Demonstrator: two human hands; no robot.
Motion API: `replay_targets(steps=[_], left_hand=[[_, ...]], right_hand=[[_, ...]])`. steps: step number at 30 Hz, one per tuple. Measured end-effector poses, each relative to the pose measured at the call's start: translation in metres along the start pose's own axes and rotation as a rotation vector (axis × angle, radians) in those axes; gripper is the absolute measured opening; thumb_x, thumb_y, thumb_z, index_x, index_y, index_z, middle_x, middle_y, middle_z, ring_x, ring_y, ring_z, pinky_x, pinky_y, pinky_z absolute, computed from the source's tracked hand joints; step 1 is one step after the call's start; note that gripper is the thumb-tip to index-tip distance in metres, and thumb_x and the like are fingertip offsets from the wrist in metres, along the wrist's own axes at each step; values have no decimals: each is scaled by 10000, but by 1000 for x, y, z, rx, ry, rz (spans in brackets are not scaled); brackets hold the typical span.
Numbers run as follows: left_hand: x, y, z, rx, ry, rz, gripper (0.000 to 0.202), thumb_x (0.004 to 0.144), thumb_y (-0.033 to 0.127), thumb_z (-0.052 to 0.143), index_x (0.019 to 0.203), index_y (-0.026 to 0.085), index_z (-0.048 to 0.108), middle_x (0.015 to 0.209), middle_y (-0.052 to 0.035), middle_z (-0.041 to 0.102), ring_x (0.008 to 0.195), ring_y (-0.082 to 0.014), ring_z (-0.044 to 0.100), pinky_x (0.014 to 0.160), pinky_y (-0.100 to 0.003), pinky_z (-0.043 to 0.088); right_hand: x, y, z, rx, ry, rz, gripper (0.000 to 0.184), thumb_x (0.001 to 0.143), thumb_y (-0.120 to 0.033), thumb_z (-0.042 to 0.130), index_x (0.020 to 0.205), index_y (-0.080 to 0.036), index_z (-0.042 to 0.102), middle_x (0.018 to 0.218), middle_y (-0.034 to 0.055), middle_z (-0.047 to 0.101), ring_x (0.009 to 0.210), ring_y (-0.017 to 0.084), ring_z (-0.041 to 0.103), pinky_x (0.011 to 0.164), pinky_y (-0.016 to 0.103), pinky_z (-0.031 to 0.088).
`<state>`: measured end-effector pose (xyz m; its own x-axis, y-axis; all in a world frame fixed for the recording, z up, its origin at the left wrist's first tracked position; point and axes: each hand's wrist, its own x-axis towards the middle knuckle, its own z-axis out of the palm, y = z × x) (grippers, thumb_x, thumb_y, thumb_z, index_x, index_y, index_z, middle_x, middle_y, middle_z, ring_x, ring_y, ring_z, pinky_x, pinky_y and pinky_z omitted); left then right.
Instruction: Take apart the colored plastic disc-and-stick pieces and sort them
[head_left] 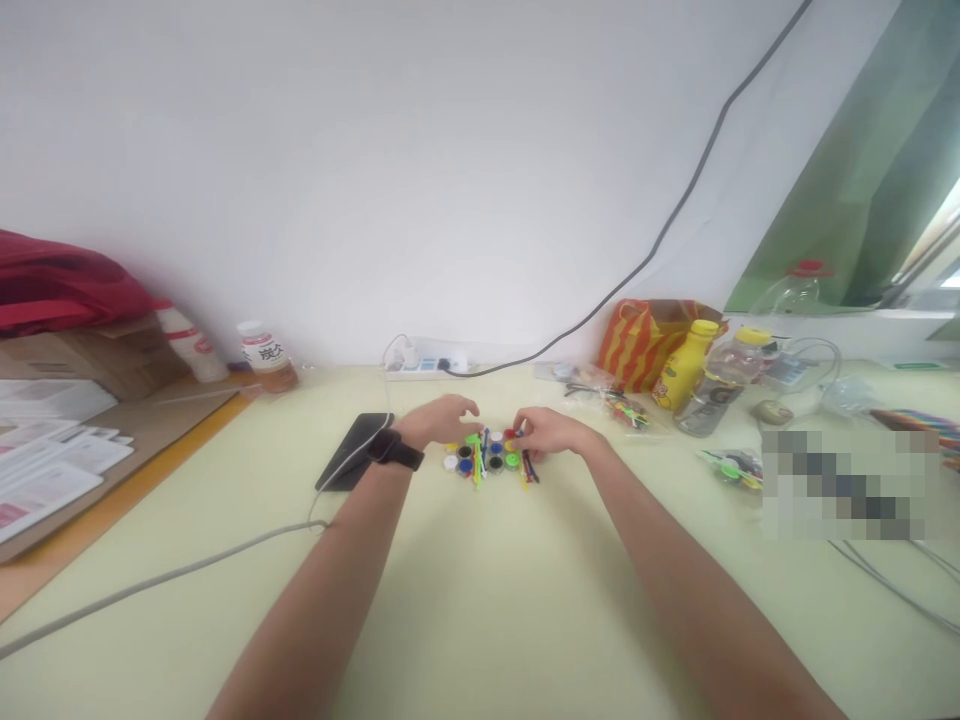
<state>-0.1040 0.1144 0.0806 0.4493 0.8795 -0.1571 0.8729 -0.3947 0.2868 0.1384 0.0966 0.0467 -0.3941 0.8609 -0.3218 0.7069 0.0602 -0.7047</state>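
Observation:
Small round coloured discs point(496, 462) lie in two groups on the table, in white, blue, black, green, yellow and red. Thin green and yellow sticks point(477, 465) lie between the groups, and more dark, red and yellow sticks point(529, 466) lie at their right side. My left hand point(442, 420) hovers at the left group's far edge, thumb and forefinger apart, nothing visible between them. At the right group, my right hand point(551, 431) has its fingertips together by the red and yellow discs; what they pinch, if anything, is too small to make out.
A black tablet-like slab point(349, 450) and a cable point(225, 548) lie left. Behind are a power strip point(427, 362) and a striped bag point(637, 345). Right of that stand a yellow bottle point(684, 365) and a clear bottle point(716, 390). More plastic pieces point(731, 468) lie right.

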Motion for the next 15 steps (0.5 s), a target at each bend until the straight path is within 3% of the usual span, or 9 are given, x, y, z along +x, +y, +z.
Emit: replay_targets(steps=[3,8,15], left_hand=[[-1,-11,-3,-5,-57,-44,455,842,557,617,1142,233,730,1257,-116,693,1129,-303,669,945,-379,535],[-2,-18,0,-87,-211,-141,444,823,562,641,1118,235,694,1096,-79,749,700,-191,735,624,-277,587],[-4,-17,-1,-132,-258,-187,463,790,558,670,1124,238,658,1034,-64,762,702,-184,740,603,-251,590]], right_hand=[[2,-2,5,9,9,-6,291,897,-348,750,1050,-188,561,832,33,752,675,173,740,605,241,576],[5,-7,12,19,28,-23,271,896,-317,750,1037,-198,552,822,16,745,666,167,736,588,234,568],[3,-9,13,6,30,-44,249,903,-313,731,1048,-200,562,832,10,746,635,143,719,578,212,542]])
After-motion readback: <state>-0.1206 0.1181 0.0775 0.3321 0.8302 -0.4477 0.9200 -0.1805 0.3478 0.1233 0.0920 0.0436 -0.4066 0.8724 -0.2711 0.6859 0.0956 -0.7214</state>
